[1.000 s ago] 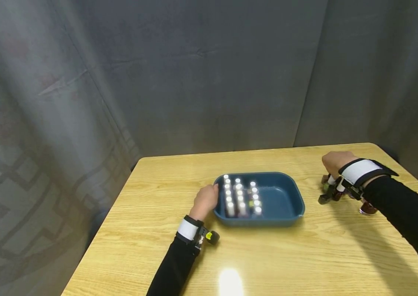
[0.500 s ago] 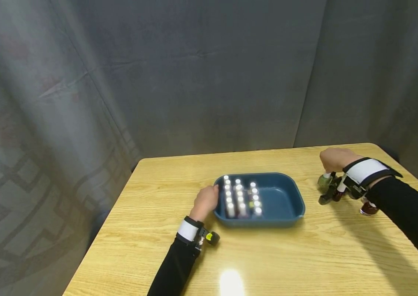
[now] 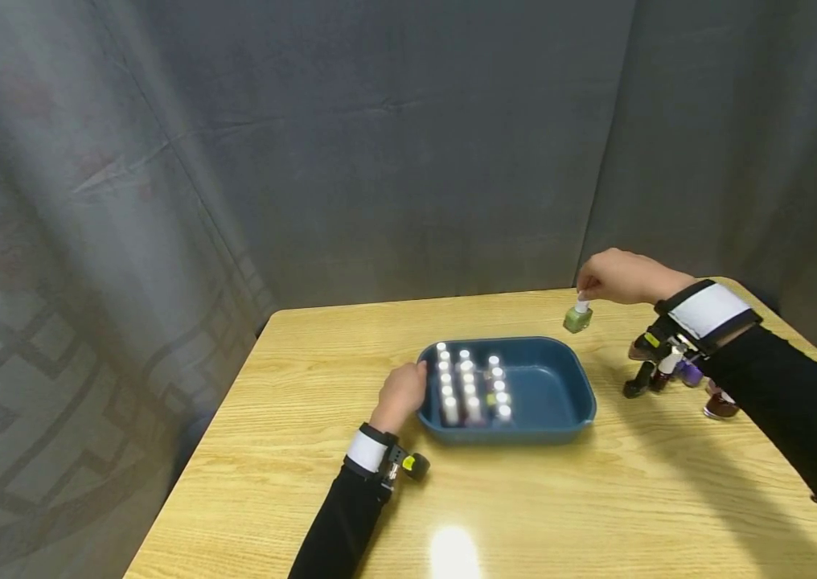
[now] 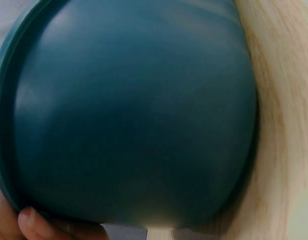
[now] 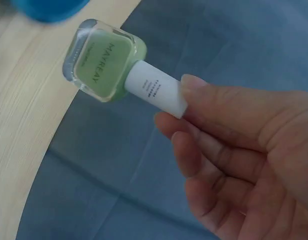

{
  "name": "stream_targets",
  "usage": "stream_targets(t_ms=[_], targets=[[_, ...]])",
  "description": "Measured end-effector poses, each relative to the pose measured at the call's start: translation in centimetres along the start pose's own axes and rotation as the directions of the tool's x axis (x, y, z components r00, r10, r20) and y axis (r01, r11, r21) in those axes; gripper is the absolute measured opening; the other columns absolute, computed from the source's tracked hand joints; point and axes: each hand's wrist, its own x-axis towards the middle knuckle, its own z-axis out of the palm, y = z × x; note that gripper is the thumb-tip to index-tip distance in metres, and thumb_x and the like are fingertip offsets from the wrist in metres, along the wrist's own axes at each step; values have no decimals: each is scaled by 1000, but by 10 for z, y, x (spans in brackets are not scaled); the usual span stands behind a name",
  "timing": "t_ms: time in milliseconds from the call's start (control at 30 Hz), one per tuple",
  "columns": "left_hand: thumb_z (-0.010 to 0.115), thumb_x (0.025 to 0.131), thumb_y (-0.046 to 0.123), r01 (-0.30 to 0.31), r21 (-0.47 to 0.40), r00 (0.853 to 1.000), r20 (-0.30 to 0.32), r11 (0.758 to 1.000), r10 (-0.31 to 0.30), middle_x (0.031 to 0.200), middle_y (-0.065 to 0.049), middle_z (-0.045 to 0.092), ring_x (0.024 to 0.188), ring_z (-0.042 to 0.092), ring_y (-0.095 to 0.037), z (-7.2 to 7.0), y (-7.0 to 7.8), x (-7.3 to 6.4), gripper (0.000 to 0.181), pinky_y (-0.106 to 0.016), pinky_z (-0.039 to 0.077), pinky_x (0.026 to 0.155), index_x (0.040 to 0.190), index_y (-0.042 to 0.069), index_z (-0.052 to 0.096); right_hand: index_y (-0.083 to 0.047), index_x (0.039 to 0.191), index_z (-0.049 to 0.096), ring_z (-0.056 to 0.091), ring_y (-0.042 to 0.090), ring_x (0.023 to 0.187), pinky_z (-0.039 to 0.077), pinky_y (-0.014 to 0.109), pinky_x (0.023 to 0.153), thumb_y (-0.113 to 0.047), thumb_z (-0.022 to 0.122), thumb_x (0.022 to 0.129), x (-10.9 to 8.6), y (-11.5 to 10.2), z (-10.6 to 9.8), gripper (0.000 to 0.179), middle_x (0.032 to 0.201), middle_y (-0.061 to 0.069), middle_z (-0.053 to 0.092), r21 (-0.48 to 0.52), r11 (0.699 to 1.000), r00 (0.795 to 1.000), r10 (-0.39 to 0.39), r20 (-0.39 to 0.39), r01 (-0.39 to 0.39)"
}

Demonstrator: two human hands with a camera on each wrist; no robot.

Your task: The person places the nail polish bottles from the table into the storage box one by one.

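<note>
My right hand (image 3: 626, 275) pinches the white cap of a nail polish bottle (image 3: 578, 318) and holds it above the table, right of the tray. In the right wrist view, the bottle (image 5: 106, 65) has a square clear body with green polish and printed lettering; thumb and fingertips grip the cap's end. My left hand (image 3: 401, 394) holds the left end of a blue plastic tray (image 3: 549, 394). The left wrist view shows the tray's outer wall (image 4: 144, 110), with curled fingers (image 4: 39, 225) at its rim. Rows of white-capped bottles (image 3: 470, 388) stand in the tray's left half.
Under my right forearm lie more nail polish bottles: a dark one (image 3: 638, 380), a purple one (image 3: 691, 374) and a dark red one (image 3: 721, 407). Part of this group is hidden by the wrist gear. A grey curtain (image 3: 408, 161) hangs behind the wooden table (image 3: 293, 450).
My right hand has lifted the green nail polish bottle out of the group at the right and carried it leftward, toward the tray. The left hand and the tray stay put.
</note>
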Motion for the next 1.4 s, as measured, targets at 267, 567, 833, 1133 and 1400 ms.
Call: stream_targets(t_ms=[267,567,833,1133,1400], targets=[[29,100,32,-4,0,1000,5,1000,4,92,-17,65,72,58,-24,-1,-1,-1,49,-33,45,55,92,-1,64,-7,80,69,54,12,62,45,29,55,-11,68,81,18,-37,17,4,74,2,65,-14,999,999,-40,33,40],[28,100,34,1,-7,1000,8,1000,-1,91,-17,65,71,57,-24,0,1,-1,51,-32,43,53,88,0,64,-3,75,67,51,14,56,44,28,53,-9,71,78,36,-66,50,7,68,5,63,1,1000,999,-17,-46,17],[28,100,33,5,-10,1000,8,1000,-5,92,-18,65,71,57,-24,0,0,0,50,-33,44,53,92,-1,64,-2,71,66,51,14,55,45,29,53,-9,72,76,52,-80,73,11,66,7,63,-14,998,989,-61,-137,60],[28,100,33,-10,-2,1000,2,1000,10,93,-18,66,73,59,-25,1,-1,-1,50,-34,45,54,91,0,64,-4,63,62,48,13,52,41,26,49,-8,72,76,61,-87,90,17,57,3,56,27,999,998,-18,-64,19],[28,100,33,-10,-3,1000,6,1000,10,91,-18,65,70,58,-25,2,1,-1,50,-33,44,53,90,0,64,-5,60,59,44,12,50,38,24,48,-6,71,76,62,-85,98,20,54,1,51,57,998,999,-2,-50,5]])
